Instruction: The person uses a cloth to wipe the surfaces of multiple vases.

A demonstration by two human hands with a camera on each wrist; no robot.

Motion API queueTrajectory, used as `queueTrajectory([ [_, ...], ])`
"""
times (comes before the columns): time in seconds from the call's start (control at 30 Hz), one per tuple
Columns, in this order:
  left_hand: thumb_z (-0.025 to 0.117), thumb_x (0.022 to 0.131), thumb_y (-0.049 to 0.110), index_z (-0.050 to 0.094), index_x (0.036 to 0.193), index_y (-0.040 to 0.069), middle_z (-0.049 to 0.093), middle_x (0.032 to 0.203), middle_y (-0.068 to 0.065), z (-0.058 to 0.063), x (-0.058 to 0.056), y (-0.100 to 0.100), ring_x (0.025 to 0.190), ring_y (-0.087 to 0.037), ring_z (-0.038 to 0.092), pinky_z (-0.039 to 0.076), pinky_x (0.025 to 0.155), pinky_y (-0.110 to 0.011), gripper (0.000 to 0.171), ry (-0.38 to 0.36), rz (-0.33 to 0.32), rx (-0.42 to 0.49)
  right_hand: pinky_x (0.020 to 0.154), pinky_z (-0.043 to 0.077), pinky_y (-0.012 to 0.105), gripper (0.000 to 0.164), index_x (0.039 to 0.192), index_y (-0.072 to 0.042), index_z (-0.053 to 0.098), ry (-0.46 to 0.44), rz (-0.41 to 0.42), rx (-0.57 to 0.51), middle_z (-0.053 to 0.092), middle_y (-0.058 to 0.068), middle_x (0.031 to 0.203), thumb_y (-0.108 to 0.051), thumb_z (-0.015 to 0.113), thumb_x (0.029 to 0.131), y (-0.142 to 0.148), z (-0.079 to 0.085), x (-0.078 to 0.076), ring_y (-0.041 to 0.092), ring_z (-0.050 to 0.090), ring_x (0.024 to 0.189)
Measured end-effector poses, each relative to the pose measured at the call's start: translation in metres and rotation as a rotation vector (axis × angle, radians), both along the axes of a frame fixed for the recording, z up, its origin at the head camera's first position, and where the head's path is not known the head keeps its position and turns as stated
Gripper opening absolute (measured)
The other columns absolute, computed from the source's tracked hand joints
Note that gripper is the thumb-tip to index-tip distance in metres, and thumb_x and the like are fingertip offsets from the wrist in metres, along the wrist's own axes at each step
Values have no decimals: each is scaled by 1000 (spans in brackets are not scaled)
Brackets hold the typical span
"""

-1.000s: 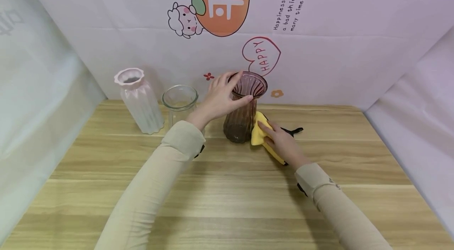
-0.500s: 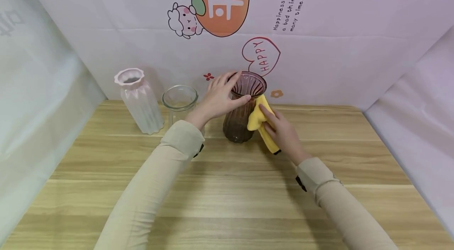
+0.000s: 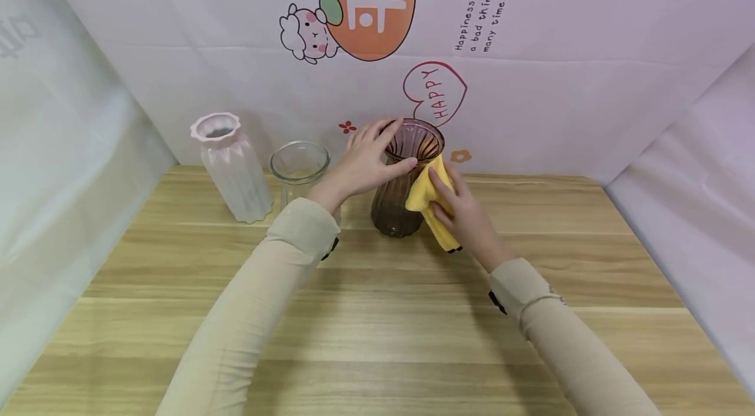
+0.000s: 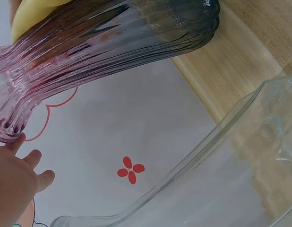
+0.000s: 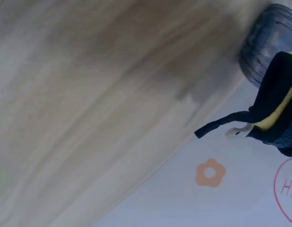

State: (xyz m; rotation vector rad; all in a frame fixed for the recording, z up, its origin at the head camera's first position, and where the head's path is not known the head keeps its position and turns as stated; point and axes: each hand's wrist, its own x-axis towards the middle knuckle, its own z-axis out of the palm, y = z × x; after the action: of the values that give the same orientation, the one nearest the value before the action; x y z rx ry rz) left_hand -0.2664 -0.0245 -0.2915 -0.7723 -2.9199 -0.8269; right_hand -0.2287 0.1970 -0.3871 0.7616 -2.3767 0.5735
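Observation:
A ribbed purple-brown glass vase (image 3: 390,206) stands upright at the back of the table. My left hand (image 3: 367,164) holds it at the rim, thumb in front and fingers on the far side. In the left wrist view, fingertips of the left hand (image 4: 16,177) touch the flared rim of the vase (image 4: 108,47). My right hand (image 3: 468,219) pinches a yellow cloth (image 3: 420,194) against the vase's right side, below the rim. Dark edging and a black loop show on the cloth (image 5: 273,94) in the right wrist view, where the right hand is hidden.
Left of the purple vase stands a clear glass vase (image 3: 297,178), partly behind the left forearm. Farther left is a white and pink fluted vase (image 3: 236,173). A printed white curtain (image 3: 531,108) hangs behind the wooden table (image 3: 377,337).
My right hand has moved the cloth up the vase's right side, from near the base to just under the rim. The left hand and the vase stay in place.

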Motion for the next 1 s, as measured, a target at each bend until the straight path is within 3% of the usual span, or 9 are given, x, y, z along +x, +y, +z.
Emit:
queueTrajectory([
  [0.1, 49, 91, 58, 12, 155, 27, 15, 161, -3, 0, 0, 0, 150, -28, 9, 6, 121, -55, 80, 1, -2, 11, 80, 57, 49, 60, 139, -4, 46, -20, 10, 16, 40, 29, 142, -2, 70, 83, 2, -7, -1, 46, 59, 109],
  [0.27, 48, 91, 58, 10, 155, 27, 14, 161, -4, -2, 0, -1, 150, -30, 8, 6, 121, -56, 80, 4, 0, 16, 65, 57, 42, 61, 140, -6, 44, -43, 12, 50, 42, 27, 143, -4, 69, 84, 6, -19, 0, 35, 63, 74],
  [0.43, 48, 90, 59, 11, 155, 25, 13, 161, -7, -1, 1, 0, 149, -33, 9, 5, 121, -55, 82, 1, 11, 14, 60, 54, 37, 62, 144, -10, 40, -158, -5, 90, 41, 24, 144, -6, 66, 88, 10, -27, 6, 24, 56, 60],
  [0.63, 51, 88, 60, 18, 154, 21, 19, 156, -12, 0, 2, 2, 146, -34, 17, 0, 121, -54, 84, 29, 57, 7, 66, 55, 39, 63, 148, -17, 35, -291, -55, 141, 39, 23, 147, -9, 61, 92, 13, -33, 11, 31, 64, 77],
  [0.83, 55, 82, 67, 25, 152, 20, 28, 153, -12, 2, 7, 11, 144, -32, 22, 2, 121, -55, 89, 99, 122, -55, 73, 57, 43, 62, 146, -15, 39, -270, -46, 152, 41, 23, 147, -7, 64, 90, 16, -36, 11, 38, 66, 95],
  [1.0, 56, 82, 68, 24, 152, 18, 31, 153, -12, 3, 9, 18, 144, -31, 23, 3, 121, -55, 92, 114, 165, -88, 80, 57, 45, 60, 144, -13, 43, -229, -29, 118, 44, 24, 144, -5, 64, 89, 18, -34, 10, 41, 63, 106],
])
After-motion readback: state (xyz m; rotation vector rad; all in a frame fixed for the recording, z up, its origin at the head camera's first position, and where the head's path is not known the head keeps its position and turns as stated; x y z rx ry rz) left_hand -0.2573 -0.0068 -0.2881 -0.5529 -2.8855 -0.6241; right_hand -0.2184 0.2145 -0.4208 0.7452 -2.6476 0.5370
